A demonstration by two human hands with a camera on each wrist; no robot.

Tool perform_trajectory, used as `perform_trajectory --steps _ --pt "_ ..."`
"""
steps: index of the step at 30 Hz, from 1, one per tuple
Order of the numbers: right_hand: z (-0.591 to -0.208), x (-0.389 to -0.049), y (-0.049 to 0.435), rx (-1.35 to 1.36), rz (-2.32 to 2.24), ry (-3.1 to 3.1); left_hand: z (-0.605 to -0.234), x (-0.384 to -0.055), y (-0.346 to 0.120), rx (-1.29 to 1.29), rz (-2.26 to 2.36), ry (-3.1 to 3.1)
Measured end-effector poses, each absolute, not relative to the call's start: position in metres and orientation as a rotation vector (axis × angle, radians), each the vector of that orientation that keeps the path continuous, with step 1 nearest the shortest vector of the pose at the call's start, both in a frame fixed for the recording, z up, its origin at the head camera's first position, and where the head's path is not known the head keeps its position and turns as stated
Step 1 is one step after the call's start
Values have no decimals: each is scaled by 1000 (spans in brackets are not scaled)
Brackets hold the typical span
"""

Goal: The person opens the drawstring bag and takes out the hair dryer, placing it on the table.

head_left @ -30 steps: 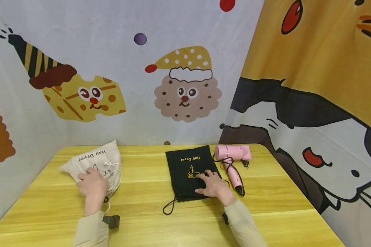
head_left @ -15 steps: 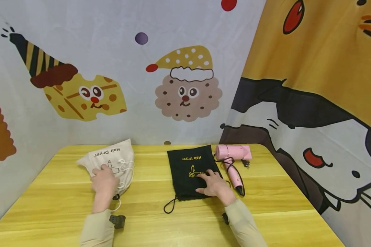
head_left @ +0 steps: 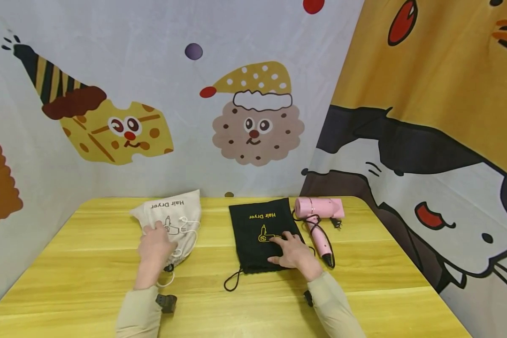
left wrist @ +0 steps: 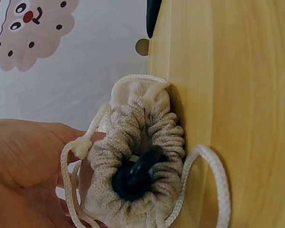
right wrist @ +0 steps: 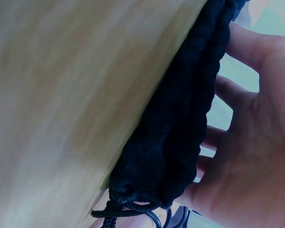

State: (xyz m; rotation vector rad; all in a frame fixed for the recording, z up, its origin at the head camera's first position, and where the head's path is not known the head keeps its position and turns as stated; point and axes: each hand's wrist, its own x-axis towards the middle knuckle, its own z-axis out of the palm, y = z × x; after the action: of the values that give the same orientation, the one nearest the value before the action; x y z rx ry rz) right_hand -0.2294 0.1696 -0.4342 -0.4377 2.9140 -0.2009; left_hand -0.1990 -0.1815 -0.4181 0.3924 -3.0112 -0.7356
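A cream drawstring bag (head_left: 192, 206) printed "Hair Dryer" lies on the left half of the table. My left hand (head_left: 155, 246) grips it from above, thumb on the right side, fingers over the left part. In the left wrist view its gathered mouth (left wrist: 166, 128) shows a dark looped end (left wrist: 133, 178) inside, with white cord (left wrist: 218, 175) hanging out. A black drawstring bag (head_left: 249, 239) with yellow "Hair Dryer" print lies right of centre. My right hand (head_left: 295, 253) rests on its lower right part, fingers spread over the cloth.
Just right of the black bag lies a pink hair dryer (head_left: 318, 206), its dark cord wrapped round the handle and its plug (head_left: 336, 223) beside it. The wooden table (head_left: 211, 305) meets a cartoon-printed curtain (head_left: 194, 141) at its back edge.
My left hand has moved right across the table with the cream bag, bringing it nearer the black bag. The right hand and the black bag have barely moved.
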Motion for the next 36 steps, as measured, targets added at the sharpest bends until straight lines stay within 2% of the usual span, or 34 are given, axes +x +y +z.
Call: perform_trajectory --steps 14,36 --pt "-434 -229 170 -431 -209 2917 -418 -201 -168 253 -713 -3041" --pt "-431 -229 166 -396 -185 2905 -418 -203 -153 -107 -830 -3089"
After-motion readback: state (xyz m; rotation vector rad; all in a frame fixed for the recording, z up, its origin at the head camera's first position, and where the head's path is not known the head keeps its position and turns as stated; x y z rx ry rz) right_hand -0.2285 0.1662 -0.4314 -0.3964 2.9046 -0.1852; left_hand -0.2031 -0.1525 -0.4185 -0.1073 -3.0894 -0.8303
